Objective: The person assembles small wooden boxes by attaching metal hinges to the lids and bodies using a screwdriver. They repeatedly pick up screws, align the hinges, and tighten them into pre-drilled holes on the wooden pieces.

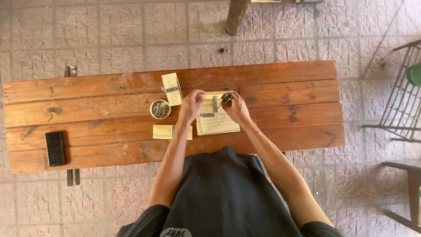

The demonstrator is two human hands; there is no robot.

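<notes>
pale wood panel [218, 119] sits mid-bench; left hand [191, 105] pinches its ten o'clock corner, right hand [237, 107] grips a screwdriver [224, 100] at the hinge [215, 103]. fastening looks underway; steady downward pressure seems needed.

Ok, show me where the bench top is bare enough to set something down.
Two free patches on the bench: its whole right end, past the right hand, and the stretch between the black block and the small cup of screws. It is crowded mid-bench, where the left hand, wooden board and two wood pieces cluster.
</notes>
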